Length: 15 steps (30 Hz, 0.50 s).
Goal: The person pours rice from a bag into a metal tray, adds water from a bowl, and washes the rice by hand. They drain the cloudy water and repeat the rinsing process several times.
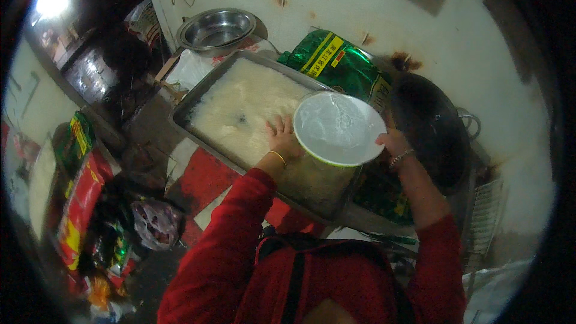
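A large rectangular metal tray (189, 103) holds a layer of pale grain that looks like rice (246, 93), with cloudy liquid toward its near right end. My left hand (284, 140) lies on the grain near the middle, fingers spread. My right hand (395, 145) grips the right rim of a white bowl (339, 129). The bowl hangs over the right part of the tray, and its inside faces up and looks wet. It hides part of the tray and whatever is beneath it.
Behind the tray stand a round steel basin (217, 29) and a green foil bag (330, 63). A dark wok (429, 129) is on the right, above a wire rack (485, 216). Red packages (84, 201) and a clear plastic bag (157, 223) sit low on the left.
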### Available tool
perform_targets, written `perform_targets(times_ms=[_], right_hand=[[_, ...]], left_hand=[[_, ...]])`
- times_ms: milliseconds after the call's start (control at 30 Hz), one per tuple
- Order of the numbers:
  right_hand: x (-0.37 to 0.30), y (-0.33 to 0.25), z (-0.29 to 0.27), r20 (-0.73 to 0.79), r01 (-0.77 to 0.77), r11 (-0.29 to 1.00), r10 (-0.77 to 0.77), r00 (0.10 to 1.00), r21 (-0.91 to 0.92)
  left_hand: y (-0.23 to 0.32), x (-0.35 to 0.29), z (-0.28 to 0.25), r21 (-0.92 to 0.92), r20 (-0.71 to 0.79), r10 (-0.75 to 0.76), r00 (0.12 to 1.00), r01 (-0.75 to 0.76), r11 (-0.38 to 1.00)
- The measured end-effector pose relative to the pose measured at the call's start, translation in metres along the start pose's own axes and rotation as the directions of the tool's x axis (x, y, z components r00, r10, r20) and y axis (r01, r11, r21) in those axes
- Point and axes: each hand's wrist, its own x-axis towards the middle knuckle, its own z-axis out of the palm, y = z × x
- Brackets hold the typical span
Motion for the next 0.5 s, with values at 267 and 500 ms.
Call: perform_targets(times_ms=[267,500], right_hand=[[-0.012,-0.048,0.017,-0.029,0.134,0.945,-0.149,0.988,-0.297],[-0.004,-0.081,0.002,-0.111,0.145,0.775,-0.268,0.957,-0.615]], left_hand=[[-0.001,0.002,0.000,0.077,0.054,0.028,0.998,-0.032,0.996],[0.001,0.004,-0.007,0.027,0.082,0.070,0.994,-0.072,0.997]])
